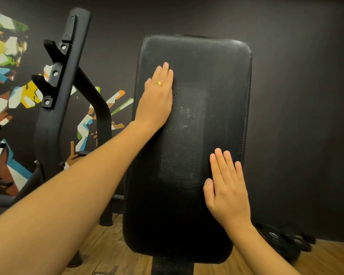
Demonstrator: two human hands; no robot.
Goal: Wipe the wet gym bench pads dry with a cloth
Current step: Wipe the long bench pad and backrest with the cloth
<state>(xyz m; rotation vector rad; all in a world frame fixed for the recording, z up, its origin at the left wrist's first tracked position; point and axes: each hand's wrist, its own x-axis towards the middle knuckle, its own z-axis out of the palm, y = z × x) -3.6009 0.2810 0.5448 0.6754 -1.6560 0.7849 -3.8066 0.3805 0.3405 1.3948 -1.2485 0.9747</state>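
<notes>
A tall black padded bench back [193, 124] stands upright in front of me, its leather showing dull streaks down the middle. My left hand [157, 96], with a gold ring on one finger, lies flat with straight fingers on the pad's upper left part. My right hand [226, 187] rests flat with straight fingers on the pad's lower right part. No cloth is visible in either hand or anywhere in view.
A black rack upright [60, 92] with bar hooks stands to the left before a wall with a colourful mural [6, 62]. Black weight plates [286, 243] lie on the wooden floor [111, 249] at the lower right. The wall behind is dark.
</notes>
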